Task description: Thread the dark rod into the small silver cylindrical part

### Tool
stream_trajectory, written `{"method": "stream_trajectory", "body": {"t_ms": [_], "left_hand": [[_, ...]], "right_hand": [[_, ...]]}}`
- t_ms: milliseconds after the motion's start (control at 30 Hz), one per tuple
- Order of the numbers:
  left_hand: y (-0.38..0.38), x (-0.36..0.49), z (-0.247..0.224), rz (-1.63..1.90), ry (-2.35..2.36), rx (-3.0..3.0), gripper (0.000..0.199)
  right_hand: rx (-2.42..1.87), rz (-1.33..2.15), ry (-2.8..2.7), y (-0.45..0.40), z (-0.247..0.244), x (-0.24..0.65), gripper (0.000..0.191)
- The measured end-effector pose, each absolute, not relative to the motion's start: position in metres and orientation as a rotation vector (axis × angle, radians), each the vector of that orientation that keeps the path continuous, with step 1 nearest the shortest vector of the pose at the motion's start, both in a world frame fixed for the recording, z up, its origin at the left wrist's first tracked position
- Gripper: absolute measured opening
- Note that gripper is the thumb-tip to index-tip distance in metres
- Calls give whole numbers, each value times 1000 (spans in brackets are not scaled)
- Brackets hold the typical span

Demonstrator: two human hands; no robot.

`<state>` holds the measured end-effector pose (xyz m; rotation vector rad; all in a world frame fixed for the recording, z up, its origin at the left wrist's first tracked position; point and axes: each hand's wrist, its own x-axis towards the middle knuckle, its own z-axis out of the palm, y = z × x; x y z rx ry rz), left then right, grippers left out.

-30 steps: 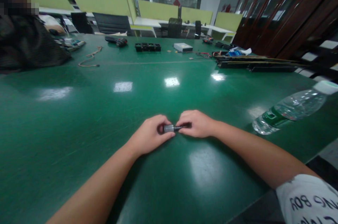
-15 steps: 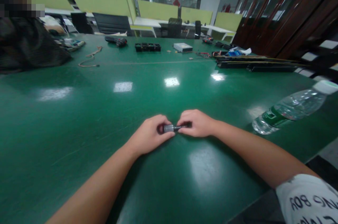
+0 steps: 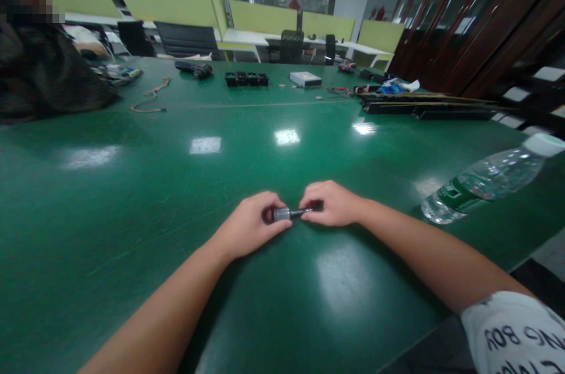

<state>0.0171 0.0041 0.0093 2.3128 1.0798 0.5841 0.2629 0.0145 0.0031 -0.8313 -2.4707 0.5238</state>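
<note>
My left hand (image 3: 252, 222) is closed around a short cylindrical object (image 3: 281, 214) with a silver-grey body and a black tapered end, held level just above the green table (image 3: 247, 156). Its kind is not clear. From the right, the thumb and fingers of my right hand (image 3: 332, 204) pinch the thin dark part (image 3: 304, 210) that extends from the taper. Inside the curl of the right fingers a dark patch shows, and I cannot make out whether it is part of the same object. The left palm hides the object's rear end.
A clear plastic bottle (image 3: 489, 179) with a white cap lies tilted at the right. Toward the back are black blocks (image 3: 247, 79), a white box (image 3: 305, 79), a cord (image 3: 152, 94) and dark rails (image 3: 397, 104). A person in dark clothing (image 3: 48, 68) is at the far left.
My right hand has shifted slightly to the right, away from the left one, and more of the dark thin part shows between them. My left hand has stayed in place.
</note>
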Motion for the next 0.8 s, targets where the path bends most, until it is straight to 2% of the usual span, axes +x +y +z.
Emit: {"method": "stream_trajectory", "body": {"t_ms": [500,800], "left_hand": [[5,16,9,594,1075,2325,22],[5,17,6,610,1094,2318,21]], "right_hand": [[-1014,834,-2459,33,11,297,12],[-880,692,-2425,16,4,261,19]]}}
